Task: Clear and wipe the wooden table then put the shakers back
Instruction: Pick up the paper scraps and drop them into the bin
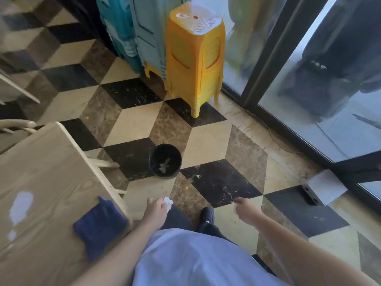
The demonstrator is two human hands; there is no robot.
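Wooden table (47, 168): left of your left hand, not yet wiped.
Blue cloth (101, 226): on the table's near corner, just beside your left forearm.
Black bin (165, 161): ahead of both hands; step closer, drop from directly above.
Left hand (155, 209): closed on a white crumpled tissue (168, 202).
Right hand (245, 209): pinching a small white scrap (hard to identify).
Shakers: not visible.

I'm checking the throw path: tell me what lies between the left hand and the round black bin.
In the head view, only bare checkered floor tiles lie between the left hand and the round black bin.
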